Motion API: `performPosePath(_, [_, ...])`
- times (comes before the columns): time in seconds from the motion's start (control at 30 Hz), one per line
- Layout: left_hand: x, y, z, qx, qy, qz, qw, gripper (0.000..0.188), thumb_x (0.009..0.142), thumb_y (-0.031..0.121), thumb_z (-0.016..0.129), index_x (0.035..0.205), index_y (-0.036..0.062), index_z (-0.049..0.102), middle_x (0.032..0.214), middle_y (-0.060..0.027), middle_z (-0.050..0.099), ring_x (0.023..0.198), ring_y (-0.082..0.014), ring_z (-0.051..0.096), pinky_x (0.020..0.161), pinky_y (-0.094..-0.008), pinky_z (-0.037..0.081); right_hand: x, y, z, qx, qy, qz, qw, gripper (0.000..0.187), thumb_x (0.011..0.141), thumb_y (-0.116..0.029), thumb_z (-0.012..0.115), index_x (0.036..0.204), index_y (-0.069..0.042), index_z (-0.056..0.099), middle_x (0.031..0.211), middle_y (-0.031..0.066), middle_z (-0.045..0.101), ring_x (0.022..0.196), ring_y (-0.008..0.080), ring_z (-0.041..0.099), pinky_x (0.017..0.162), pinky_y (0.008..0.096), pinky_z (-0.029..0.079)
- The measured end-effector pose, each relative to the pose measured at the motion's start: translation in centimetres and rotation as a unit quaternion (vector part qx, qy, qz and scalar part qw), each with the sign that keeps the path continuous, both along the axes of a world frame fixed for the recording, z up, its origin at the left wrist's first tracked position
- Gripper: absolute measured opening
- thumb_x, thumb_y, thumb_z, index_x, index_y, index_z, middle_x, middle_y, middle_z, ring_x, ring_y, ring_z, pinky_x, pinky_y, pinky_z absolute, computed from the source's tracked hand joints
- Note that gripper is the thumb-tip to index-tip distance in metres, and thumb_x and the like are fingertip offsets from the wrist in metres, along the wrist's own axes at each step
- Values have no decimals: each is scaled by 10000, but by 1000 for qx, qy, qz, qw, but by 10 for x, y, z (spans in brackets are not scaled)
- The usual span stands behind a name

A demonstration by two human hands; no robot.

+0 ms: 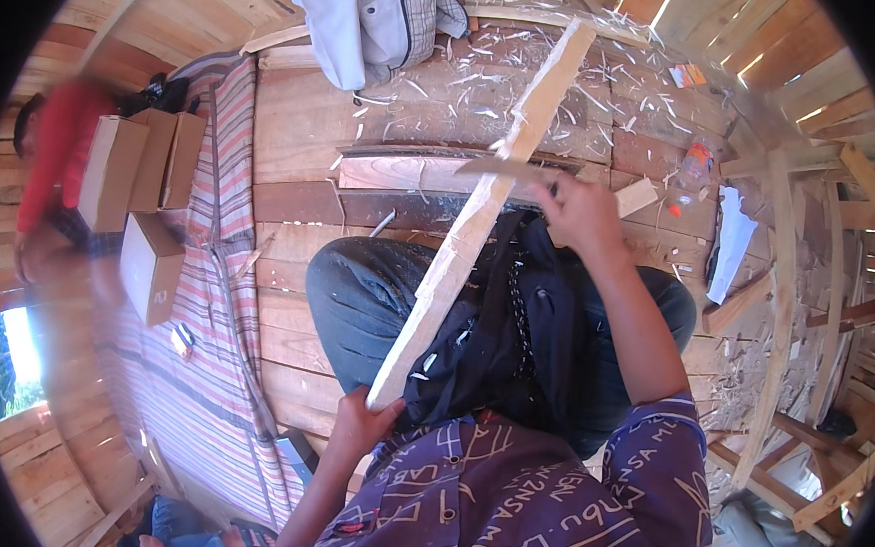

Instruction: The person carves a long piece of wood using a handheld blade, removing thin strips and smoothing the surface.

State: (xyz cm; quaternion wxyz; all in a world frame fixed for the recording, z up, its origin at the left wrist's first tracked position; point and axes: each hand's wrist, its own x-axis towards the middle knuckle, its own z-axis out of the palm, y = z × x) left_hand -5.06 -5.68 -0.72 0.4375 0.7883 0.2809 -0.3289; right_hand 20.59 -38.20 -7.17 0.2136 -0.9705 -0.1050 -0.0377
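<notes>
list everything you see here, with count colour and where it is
long pale wooden stick: 1, light tan, slanting from lower centre to top, across the lap
flat grey blade: 1, grey, against the stick at upper centre
brown cardboard boxes: about 4, brown, left on the mat
striped woven mat: 1, pink and grey stripes, left floor
white and checked cloth bundle: 1, top centre
wood shavings: many, pale, top floor planks
person in red top: 1, blurred, far left
left hand: grips the stick's lower end
right hand: holds the blade
</notes>
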Motion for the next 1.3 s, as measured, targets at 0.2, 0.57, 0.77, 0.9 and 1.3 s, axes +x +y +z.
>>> performPosePath(0.2, [-1,0,1,-8,-16,9,1000,359,826,198,769,902,-110,600,642,-133,642,530,-156,625,469,-310,486,15,-6,-4,102,-54,-121,986,565,897,-542,572,699,-18,642,590,175,603,574,314,624,547,421,483])
performPosePath(0.57, [0,-1,-1,-11,-19,1,1000,323,848,172,744,945,-103,605,681,-123,656,546,-155,637,474,-296,499,4,-23,-15,279,-29,-156,947,490,920,-445,599,732,8,601,603,178,550,575,330,576,557,414,437])
performPosePath(0.77, [-2,-2,0,-16,-12,27,999,339,850,184,745,962,-104,605,665,-109,641,558,-138,624,482,-287,512,-3,2,-1,250,-8,4,968,362,853,-337,707,915,-17,550,643,182,558,592,379,586,549,429,445])
performPosePath(0.9, [2,-2,4,-18,-17,21,999,361,843,194,752,972,-111,606,660,-118,640,550,-149,628,475,-291,511,-7,5,-13,340,77,55,936,370,824,-147,751,962,-17,433,775,139,578,655,268,611,600,366,464])
performPosePath(1.3, [-6,0,2,96,-82,-54,991,452,782,296,794,891,-103,612,701,-270,648,626,-361,678,561,-413,531,-29,7,22,330,231,48,914,252,950,-195,618,1048,37,600,673,44,572,617,105,499,591,271,429])
